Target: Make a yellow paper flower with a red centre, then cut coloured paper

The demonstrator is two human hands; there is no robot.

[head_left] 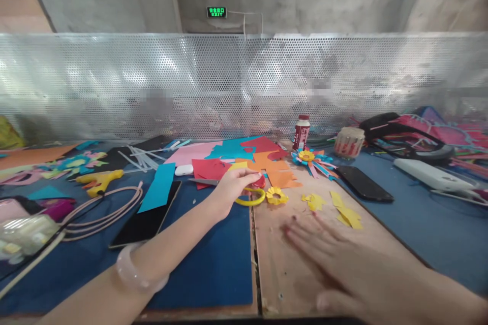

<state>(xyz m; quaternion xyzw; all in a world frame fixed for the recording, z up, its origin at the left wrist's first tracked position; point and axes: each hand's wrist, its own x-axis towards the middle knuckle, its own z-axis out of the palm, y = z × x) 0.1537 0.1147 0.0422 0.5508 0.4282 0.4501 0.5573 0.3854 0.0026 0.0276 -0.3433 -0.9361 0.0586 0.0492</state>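
Observation:
My left hand [234, 185] reaches forward over the blue mat and closes its fingers on the red-and-yellow handles of a pair of scissors [254, 194], whose blades point left over red paper. My right hand [343, 259] lies flat and open, palm down, on the wooden board [274, 264], holding nothing. A small yellow paper flower [277, 195] lies just right of the scissors. Yellow paper scraps [345, 210] lie beyond my right fingertips.
Coloured paper sheets [244, 155] lie behind the scissors, with a multicoloured paper flower [310, 158], a red bottle [301, 133] and a tape roll [348, 141]. Black phones [147, 216] [362, 183] lie at both sides. A yellow glue gun [98, 180] and cables are at left. A perforated metal screen [244, 86] stands behind.

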